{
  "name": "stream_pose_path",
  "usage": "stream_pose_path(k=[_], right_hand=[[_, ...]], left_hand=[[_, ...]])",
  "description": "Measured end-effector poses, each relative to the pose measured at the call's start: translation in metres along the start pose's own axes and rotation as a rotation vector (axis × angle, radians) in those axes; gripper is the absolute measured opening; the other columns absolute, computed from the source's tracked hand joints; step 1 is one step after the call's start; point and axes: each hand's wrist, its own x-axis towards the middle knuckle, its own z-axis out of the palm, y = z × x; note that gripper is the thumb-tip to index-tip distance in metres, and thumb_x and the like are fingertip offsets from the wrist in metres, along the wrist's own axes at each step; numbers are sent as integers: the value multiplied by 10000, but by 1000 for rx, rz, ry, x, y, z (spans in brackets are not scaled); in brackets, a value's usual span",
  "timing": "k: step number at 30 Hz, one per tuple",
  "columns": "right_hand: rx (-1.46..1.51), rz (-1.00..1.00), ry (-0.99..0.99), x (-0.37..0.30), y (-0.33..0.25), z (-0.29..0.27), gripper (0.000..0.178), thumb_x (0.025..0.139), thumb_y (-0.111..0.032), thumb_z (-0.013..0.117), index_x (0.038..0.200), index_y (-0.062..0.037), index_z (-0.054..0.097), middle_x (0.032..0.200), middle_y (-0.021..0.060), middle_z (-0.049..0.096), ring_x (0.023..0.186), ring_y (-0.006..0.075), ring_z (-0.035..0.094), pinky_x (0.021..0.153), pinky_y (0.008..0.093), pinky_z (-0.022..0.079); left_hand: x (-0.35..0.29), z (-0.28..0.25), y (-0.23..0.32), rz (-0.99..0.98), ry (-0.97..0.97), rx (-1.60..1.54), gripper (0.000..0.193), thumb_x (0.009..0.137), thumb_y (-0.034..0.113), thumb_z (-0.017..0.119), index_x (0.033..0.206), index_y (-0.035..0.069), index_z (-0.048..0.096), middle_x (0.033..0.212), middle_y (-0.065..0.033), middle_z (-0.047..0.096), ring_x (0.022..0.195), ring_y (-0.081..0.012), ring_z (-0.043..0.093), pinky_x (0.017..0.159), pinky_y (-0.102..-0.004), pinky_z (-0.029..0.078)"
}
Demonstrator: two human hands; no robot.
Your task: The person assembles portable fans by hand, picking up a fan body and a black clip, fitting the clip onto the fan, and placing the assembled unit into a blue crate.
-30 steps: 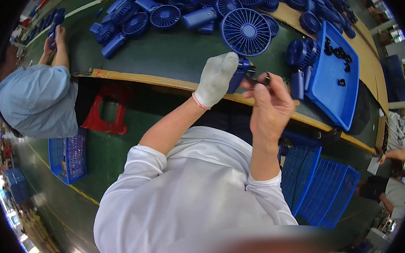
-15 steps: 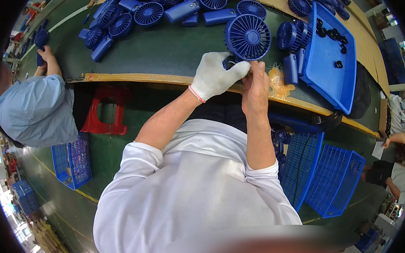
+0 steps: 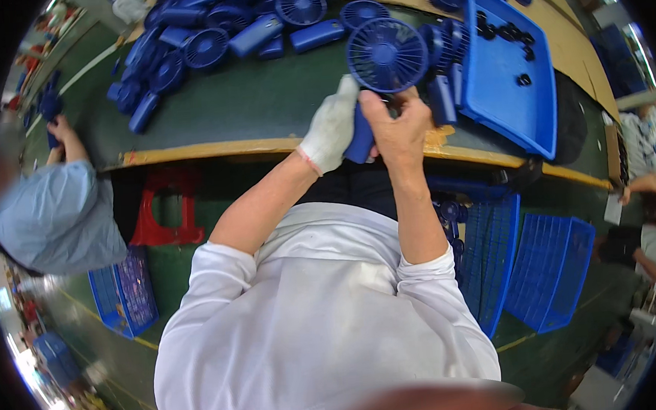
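Observation:
A dark blue handheld fan (image 3: 387,54) is held above the front edge of the workbench, its round grille pointing away from me. My left hand (image 3: 332,129), in a white knitted glove, is closed round the fan's handle (image 3: 360,139). Bare, my right hand (image 3: 400,125) grips the fan where the handle meets the head, the thumb lying across it. Whether a small part sits under the right fingers is hidden. Right of the hands, more blue fans (image 3: 443,99) stand against a blue tray (image 3: 517,122) that holds several small black parts (image 3: 523,79).
A heap of blue fans (image 3: 206,48) covers the far side of the green workbench (image 3: 210,122). Blue crates (image 3: 548,274) stand on the floor to my right, a red stool (image 3: 167,207) to my left. A co-worker in a light blue shirt (image 3: 55,222) sits at far left.
The fan has turned so its handle now shows in my gloved left hand, which has swung more upright. My right hand has shifted onto the fan's neck. The whole view has tilted slightly.

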Motion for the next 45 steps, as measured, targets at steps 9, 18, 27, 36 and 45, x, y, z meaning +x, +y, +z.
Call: stream_pose_path(k=[9,18,27,36,45], right_hand=[[253,181,-315,30,-4,-36,453,953,-322,622,743,79,626,829,103,628,501,130,594,407,264,450],[-87,-111,-204,42,-6,-37,348,808,-290,726,871,52,707,869,115,669,807,207,656,715,348,505],[-1350,-516,27,62,9,-40,152,697,-203,706,675,-53,719,848,91,589,860,256,536,729,388,376],[-1314,-403,264,132,-1,-151,452,837,-458,680,768,-12,709,831,155,665,772,350,657,650,453,529],[-1639,92,110,204,64,-246,263,866,-298,655,939,-58,735,947,190,712,924,371,689,780,469,562]], left_hand=[[5,2,16,-1,-144,88,683,1005,523,230,886,-28,616,700,-120,639,548,-201,638,521,-317,539],[44,-20,-2,883,97,1235,108,895,86,464,967,24,515,790,-188,623,700,-395,614,578,-495,458],[137,-46,33,1084,361,1646,445,847,421,654,1041,21,652,1035,-139,674,999,-313,623,855,-407,505],[119,-33,60,273,188,1655,525,785,545,655,943,44,649,1030,-216,673,969,-390,645,820,-468,515],[58,-72,46,772,114,1907,514,650,460,809,814,42,559,817,-104,560,804,-305,611,621,-393,508]])
